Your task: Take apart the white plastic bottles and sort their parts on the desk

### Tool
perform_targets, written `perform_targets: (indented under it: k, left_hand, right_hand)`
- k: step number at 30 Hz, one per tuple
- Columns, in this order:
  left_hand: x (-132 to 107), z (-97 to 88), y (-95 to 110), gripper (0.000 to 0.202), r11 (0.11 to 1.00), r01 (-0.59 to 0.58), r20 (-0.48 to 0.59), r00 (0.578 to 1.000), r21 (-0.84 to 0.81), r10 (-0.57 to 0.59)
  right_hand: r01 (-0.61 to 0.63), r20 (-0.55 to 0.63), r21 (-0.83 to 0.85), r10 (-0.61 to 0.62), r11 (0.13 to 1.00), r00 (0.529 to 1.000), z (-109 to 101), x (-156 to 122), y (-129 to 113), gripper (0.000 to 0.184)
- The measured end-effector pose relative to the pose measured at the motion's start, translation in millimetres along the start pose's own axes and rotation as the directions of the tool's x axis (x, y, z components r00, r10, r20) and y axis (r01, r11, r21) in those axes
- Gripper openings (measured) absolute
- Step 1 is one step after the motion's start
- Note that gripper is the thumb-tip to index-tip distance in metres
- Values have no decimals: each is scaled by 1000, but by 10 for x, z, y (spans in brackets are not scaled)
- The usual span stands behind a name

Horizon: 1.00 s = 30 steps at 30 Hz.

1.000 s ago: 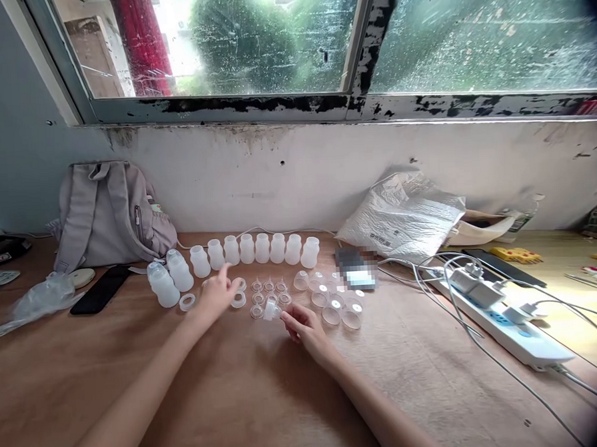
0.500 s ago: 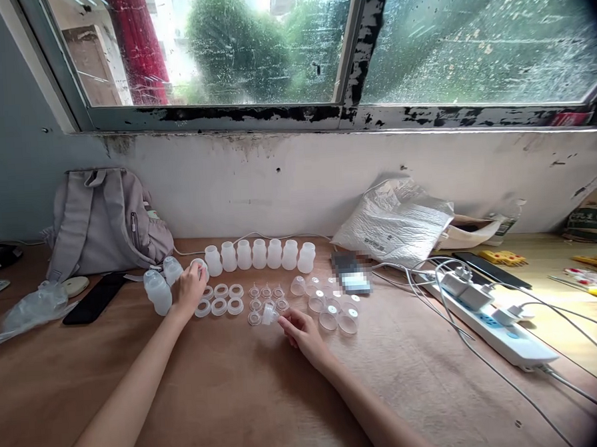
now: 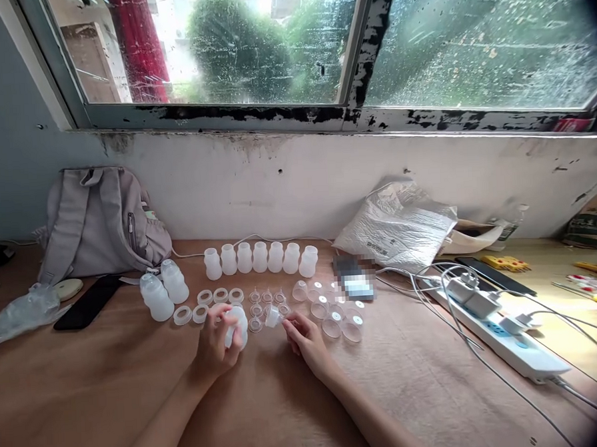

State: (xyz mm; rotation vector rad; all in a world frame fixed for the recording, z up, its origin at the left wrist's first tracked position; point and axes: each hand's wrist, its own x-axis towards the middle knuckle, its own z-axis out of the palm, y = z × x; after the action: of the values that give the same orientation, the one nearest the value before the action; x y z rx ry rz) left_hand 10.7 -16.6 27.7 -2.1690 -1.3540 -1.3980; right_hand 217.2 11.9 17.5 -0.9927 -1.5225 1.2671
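My left hand (image 3: 219, 344) is closed around a small frosted baby bottle (image 3: 238, 327), raised over the front of the rings. The fingers of my right hand (image 3: 302, 337) pinch a clear collar-like bottle top (image 3: 272, 316) by its edge, just right of the bottle. Its far end points toward the bottle, and the two are apart. White screw rings (image 3: 182, 315) lie behind my left hand. Several small clear teats (image 3: 255, 310) lie beyond the bottle top, partly hidden by it. To the right of my right hand are clear domed caps (image 3: 353, 329).
A row of open frosted bottles (image 3: 260, 257) stands at the back. Two capped bottles (image 3: 157, 297) are at left, near a black phone (image 3: 87, 303) and a grey backpack (image 3: 98, 220). Rightward are a silver pouch (image 3: 399, 225), a power strip (image 3: 525, 348) and loose cables.
My left hand has carried one bottle from the left end of the back row toward me and rightward. My right hand holds the bottle top in nearly the same place.
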Motion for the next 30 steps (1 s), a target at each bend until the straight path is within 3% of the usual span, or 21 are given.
perform_targets:
  k: [4,7,10,13,15,18,22,25,30]
  left_hand:
    - [-66,29,0,11,988,37,124,992,-148,-18]
    - [-94,101,4,35,931,166,209,973,-325,-101]
    - [-115,197,8,61,826,368,360,907,-427,-218]
    - [-87,225,35,55,781,465,464,848,-416,-258]
    - [-34,192,70,47,787,469,501,832,-402,-240]
    - [43,118,111,45,829,419,503,841,-371,-199]
    - [51,77,82,51,846,432,473,843,-313,-255]
    - [19,78,32,44,867,399,477,850,-300,-226]
    - [22,63,16,45,912,276,487,868,-303,-101]
  right_hand:
    - [-7,10,-11,7,1000,1000,13,10,-6,26]
    - [-2,14,-19,2,1000,1000,19,26,-14,26]
    - [6,11,-13,-5,1000,1000,14,41,0,25]
    - [4,3,7,-4,1000,1000,-4,42,18,24]
    - [-2,-20,15,2,1000,1000,-28,36,14,24]
    - [23,-70,-15,-24,1000,997,-88,23,-18,25]
    - [136,-98,-240,-164,961,982,-189,16,-57,22]
    - [222,-82,-422,-281,879,956,-244,17,-51,20]
    - [314,0,-488,-360,815,933,-265,16,-35,20]
